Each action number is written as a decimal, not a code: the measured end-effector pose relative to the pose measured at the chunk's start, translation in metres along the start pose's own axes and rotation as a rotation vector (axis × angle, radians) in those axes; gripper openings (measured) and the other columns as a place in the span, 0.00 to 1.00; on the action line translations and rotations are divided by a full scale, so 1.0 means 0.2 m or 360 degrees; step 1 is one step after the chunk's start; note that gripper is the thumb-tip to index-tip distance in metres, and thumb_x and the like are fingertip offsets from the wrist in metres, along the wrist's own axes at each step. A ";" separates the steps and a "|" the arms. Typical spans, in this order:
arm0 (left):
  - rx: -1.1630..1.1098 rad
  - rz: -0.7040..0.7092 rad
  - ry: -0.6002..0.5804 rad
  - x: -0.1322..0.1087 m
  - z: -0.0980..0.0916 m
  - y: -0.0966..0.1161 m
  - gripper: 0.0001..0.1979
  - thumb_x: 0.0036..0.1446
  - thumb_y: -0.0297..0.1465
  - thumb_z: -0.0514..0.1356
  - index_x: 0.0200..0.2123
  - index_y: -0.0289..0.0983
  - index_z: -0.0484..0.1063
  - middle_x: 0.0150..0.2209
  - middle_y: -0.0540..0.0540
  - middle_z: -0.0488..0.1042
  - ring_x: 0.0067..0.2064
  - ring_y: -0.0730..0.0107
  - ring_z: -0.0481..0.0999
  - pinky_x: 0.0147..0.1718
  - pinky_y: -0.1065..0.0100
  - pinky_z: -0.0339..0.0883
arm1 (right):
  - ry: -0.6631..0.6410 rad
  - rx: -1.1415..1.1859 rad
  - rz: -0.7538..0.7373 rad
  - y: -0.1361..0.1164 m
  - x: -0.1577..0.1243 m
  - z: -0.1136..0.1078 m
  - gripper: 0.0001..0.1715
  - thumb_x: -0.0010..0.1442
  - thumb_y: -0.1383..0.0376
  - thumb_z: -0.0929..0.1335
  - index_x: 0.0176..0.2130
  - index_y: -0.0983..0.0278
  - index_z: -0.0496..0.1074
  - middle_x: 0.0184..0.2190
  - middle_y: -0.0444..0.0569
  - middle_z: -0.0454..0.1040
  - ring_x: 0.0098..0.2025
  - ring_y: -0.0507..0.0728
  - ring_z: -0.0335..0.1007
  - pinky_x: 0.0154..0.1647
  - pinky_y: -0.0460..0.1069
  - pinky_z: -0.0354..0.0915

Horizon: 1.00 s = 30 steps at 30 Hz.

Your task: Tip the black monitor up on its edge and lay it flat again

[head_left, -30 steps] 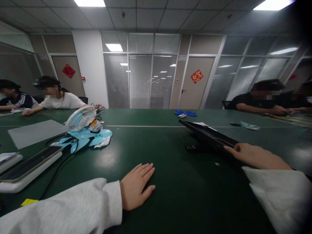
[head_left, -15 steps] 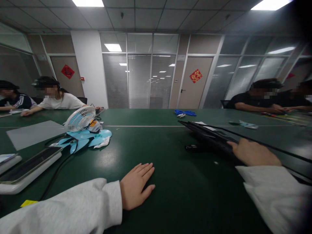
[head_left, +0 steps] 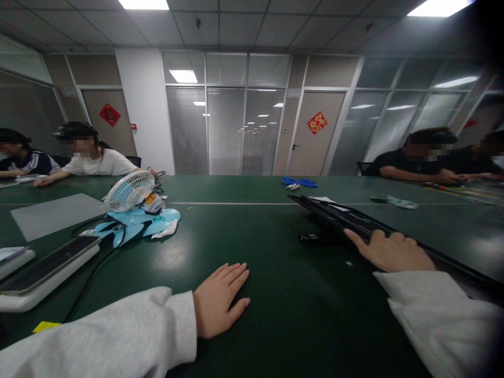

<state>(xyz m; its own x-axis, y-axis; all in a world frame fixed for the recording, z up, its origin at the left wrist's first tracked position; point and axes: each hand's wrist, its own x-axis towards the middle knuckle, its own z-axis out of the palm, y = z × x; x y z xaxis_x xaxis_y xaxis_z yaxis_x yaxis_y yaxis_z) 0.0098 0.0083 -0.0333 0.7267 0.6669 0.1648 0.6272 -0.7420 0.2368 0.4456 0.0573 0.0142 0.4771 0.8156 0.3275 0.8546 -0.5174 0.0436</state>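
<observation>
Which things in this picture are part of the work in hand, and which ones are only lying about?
Seemingly in the work:
- long black object, under the right hand
- left hand, flat, holding nothing visible

Seemingly just lying about:
- white fan
- light-blue fan blades
- translucent sheet
- dark-screened device
- blue bundle

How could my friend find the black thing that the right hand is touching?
Start at the big green table and look at its right side, where the right hand in a light grey sleeve rests. Touching that hand is the long black thing, running slantwise. It's far longer than the small black item beside it.
</observation>
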 end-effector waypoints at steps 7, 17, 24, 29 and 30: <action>-0.0024 -0.0015 -0.0017 0.01 -0.02 0.02 0.31 0.69 0.44 0.49 0.70 0.37 0.51 0.70 0.43 0.51 0.69 0.58 0.53 0.66 0.52 0.49 | 0.0088 -0.0330 -0.0073 -0.03 -0.05 -0.01 0.41 0.62 0.40 0.57 0.46 0.75 0.68 0.43 0.72 0.67 0.48 0.74 0.68 0.43 0.57 0.59; -0.0028 -0.0055 -0.0076 0.00 -0.04 0.05 0.31 0.69 0.44 0.48 0.70 0.36 0.51 0.70 0.43 0.50 0.70 0.58 0.52 0.67 0.53 0.47 | 0.0209 -0.0310 -0.0219 0.03 0.06 0.07 0.32 0.63 0.46 0.61 0.57 0.63 0.65 0.40 0.67 0.70 0.41 0.71 0.70 0.34 0.54 0.58; -0.0033 -0.0016 -0.0050 0.00 -0.03 0.03 0.32 0.69 0.46 0.47 0.70 0.36 0.51 0.70 0.42 0.50 0.69 0.56 0.53 0.66 0.51 0.49 | 0.0441 -0.0305 -0.0339 -0.02 0.02 0.04 0.24 0.60 0.64 0.65 0.56 0.62 0.69 0.48 0.66 0.67 0.50 0.72 0.65 0.43 0.59 0.56; -0.0052 -0.0010 -0.0001 0.00 -0.03 0.03 0.31 0.69 0.45 0.49 0.69 0.36 0.52 0.69 0.41 0.52 0.69 0.55 0.54 0.66 0.49 0.50 | 0.0490 -0.0241 -0.0510 -0.06 0.00 0.07 0.17 0.57 0.69 0.65 0.46 0.67 0.74 0.48 0.64 0.70 0.49 0.68 0.66 0.44 0.57 0.56; -0.0054 -0.0019 -0.0010 0.00 -0.03 0.04 0.32 0.69 0.45 0.49 0.69 0.36 0.52 0.69 0.42 0.52 0.69 0.55 0.54 0.66 0.49 0.50 | 0.0483 -0.0232 -0.0518 -0.06 0.00 0.07 0.18 0.56 0.69 0.65 0.47 0.68 0.74 0.48 0.64 0.70 0.48 0.67 0.67 0.44 0.57 0.57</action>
<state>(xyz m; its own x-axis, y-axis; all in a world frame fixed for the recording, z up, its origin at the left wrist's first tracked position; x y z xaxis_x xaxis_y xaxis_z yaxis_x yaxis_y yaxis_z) 0.0128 0.0032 -0.0260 0.7209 0.6753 0.1558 0.6261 -0.7310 0.2713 0.4386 0.0677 -0.0003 0.0891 0.8401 0.5351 0.9018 -0.2961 0.3146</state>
